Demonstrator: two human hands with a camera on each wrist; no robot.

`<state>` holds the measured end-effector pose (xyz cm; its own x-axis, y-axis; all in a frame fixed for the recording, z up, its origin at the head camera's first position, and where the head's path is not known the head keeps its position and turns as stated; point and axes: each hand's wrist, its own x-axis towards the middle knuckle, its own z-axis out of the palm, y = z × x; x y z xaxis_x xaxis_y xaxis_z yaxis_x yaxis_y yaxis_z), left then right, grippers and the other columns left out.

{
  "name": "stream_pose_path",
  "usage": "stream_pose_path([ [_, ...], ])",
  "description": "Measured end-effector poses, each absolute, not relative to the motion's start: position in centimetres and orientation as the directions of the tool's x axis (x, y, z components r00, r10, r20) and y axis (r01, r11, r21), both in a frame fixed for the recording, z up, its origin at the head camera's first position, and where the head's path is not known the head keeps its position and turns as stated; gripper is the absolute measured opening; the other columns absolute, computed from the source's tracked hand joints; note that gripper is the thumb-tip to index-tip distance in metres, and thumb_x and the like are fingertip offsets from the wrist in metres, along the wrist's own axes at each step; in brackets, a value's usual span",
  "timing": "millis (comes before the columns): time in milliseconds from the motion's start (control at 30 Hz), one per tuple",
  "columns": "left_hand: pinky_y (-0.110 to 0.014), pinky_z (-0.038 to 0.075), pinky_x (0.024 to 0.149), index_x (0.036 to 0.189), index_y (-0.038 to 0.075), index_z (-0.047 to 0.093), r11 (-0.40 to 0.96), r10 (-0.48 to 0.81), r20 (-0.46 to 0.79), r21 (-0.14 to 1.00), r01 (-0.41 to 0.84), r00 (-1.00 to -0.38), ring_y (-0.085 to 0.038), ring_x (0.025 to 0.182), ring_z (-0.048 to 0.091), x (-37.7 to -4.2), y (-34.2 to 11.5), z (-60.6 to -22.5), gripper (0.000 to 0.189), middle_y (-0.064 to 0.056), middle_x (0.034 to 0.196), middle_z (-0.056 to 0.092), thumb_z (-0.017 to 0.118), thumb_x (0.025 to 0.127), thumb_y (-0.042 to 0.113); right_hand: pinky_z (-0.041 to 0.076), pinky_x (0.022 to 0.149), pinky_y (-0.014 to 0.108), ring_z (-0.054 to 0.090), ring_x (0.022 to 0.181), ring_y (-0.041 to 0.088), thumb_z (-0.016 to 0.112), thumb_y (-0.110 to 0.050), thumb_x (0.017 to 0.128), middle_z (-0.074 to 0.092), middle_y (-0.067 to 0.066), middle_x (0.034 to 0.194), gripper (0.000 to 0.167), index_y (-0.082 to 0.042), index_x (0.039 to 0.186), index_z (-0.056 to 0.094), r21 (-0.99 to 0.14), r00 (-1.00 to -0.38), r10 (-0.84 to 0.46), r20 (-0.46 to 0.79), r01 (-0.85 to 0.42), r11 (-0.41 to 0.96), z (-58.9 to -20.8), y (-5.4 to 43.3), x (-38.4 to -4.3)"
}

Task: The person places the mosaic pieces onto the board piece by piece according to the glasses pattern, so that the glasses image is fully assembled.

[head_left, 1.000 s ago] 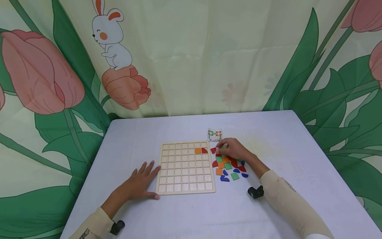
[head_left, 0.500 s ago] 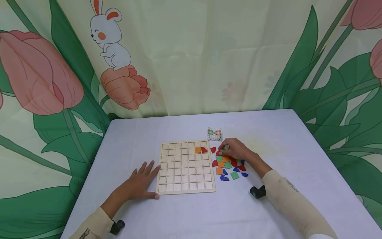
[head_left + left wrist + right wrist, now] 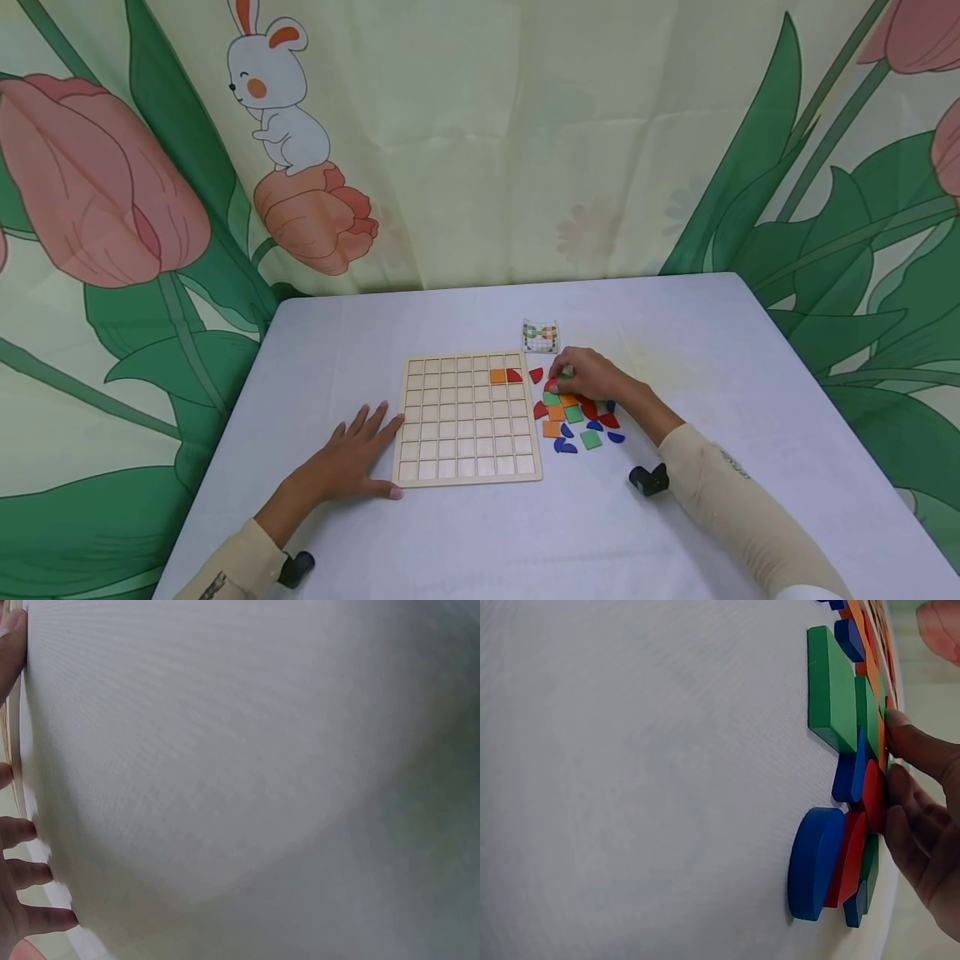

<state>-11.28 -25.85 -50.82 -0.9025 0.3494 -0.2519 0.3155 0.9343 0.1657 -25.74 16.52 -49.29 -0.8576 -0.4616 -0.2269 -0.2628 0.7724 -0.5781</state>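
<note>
A wooden grid board (image 3: 461, 421) lies mid-table, with an orange square (image 3: 498, 377) and a red quarter-circle piece (image 3: 513, 376) in its top row. My left hand (image 3: 348, 467) rests on the table with spread fingers, fingertips and thumb right at the board's left edge. My right hand (image 3: 588, 373) is bent over the far side of a pile of coloured pieces. Its thumb and index finger are close around a red curved piece (image 3: 551, 385); I cannot tell whether they pinch it. Another red piece (image 3: 536, 375) lies between this hand and the board.
Toward me from the right hand lie orange squares (image 3: 551, 429), green squares (image 3: 591, 439) and several blue curved pieces (image 3: 616, 437). A small pattern card (image 3: 540, 336) stands behind the board's far right corner. A printed curtain (image 3: 465, 167) hangs behind the white table (image 3: 420, 550).
My right hand has drawn back slightly to the right over the far side of the pile, then stays nearly still. The left hand and the board keep their places.
</note>
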Motion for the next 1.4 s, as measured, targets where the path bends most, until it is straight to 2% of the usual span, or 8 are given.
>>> stream_pose_path([
  [267, -0.074, 0.027, 0.109, 0.16, 0.022, 0.028, 0.933, 0.353, -0.246, 0.169, 0.319, -0.903, -0.049, 0.152, 0.015, -11.2, -25.9, -50.8, 0.119, -0.017, 0.167, 0.018, 0.063, 0.067, 0.087, 0.055, 0.077, 0.028, 0.06, 0.088, 0.017, 0.077, -0.02, 0.09, 0.067, 0.002, 0.1, 0.014, -0.016, 0.099, 0.066, -0.632, -0.84, -0.485, -0.244, -0.242, 0.737, -49.4, 16.5, -25.6],
  [500, -0.074, 0.029, 0.108, 0.16, 0.021, 0.029, 0.931, 0.361, -0.234, 0.155, 0.332, -0.903, -0.049, 0.151, 0.017, -11.3, -25.9, -50.9, 0.118, -0.017, 0.167, 0.02, 0.064, 0.067, 0.086, 0.053, 0.078, 0.028, 0.058, 0.087, 0.017, 0.076, -0.018, 0.09, 0.066, 0.0, 0.095, 0.013, -0.017, 0.099, 0.067, -0.658, -0.831, -0.51, -0.223, -0.258, 0.707, -49.6, 16.6, -25.5],
  [700, -0.074, 0.029, 0.108, 0.16, 0.021, 0.028, 0.93, 0.362, -0.236, 0.157, 0.332, -0.902, -0.049, 0.151, 0.017, -11.3, -26.0, -51.0, 0.119, -0.017, 0.167, 0.019, 0.063, 0.067, 0.087, 0.053, 0.071, 0.027, 0.059, 0.08, 0.015, 0.076, -0.02, 0.091, 0.066, -0.001, 0.092, 0.011, -0.017, 0.096, 0.066, -0.667, -0.823, -0.525, -0.217, -0.268, 0.695, -49.8, 16.5, -25.4],
  [867, -0.074, 0.029, 0.108, 0.16, 0.021, 0.028, 0.929, 0.363, -0.235, 0.162, 0.332, -0.902, -0.049, 0.151, 0.017, -11.4, -26.0, -51.0, 0.119, -0.017, 0.167, 0.019, 0.063, 0.067, 0.087, 0.053, 0.068, 0.026, 0.059, 0.077, 0.015, 0.075, -0.02, 0.092, 0.066, -0.001, 0.094, 0.012, -0.018, 0.097, 0.065, -0.684, -0.82, -0.542, -0.183, -0.289, 0.67, -49.6, 16.3, -25.1],
  [1200, -0.074, 0.028, 0.109, 0.16, 0.02, 0.029, 0.928, 0.365, -0.233, 0.168, 0.332, -0.901, -0.049, 0.152, 0.017, -11.3, -25.9, -50.8, 0.118, -0.017, 0.167, 0.019, 0.064, 0.068, 0.086, 0.057, 0.073, 0.027, 0.062, 0.081, 0.017, 0.074, -0.02, 0.092, 0.067, -0.001, 0.098, 0.009, -0.019, 0.097, 0.067, -0.751, -0.823, -0.549, -0.147, -0.268, 0.603, -49.2, 15.9, -24.7],
  [1400, -0.074, 0.028, 0.108, 0.16, 0.02, 0.029, 0.927, 0.365, -0.236, 0.175, 0.33, -0.901, -0.049, 0.151, 0.017, -11.2, -25.8, -50.5, 0.118, -0.018, 0.167, 0.019, 0.065, 0.068, 0.084, 0.059, 0.07, 0.032, 0.066, 0.074, 0.021, 0.073, -0.019, 0.093, 0.066, 0.003, 0.103, 0.015, -0.017, 0.107, 0.071, -0.794, -0.835, -0.523, -0.172, -0.197, 0.576, -49.3, 15.5, -24.4],
])
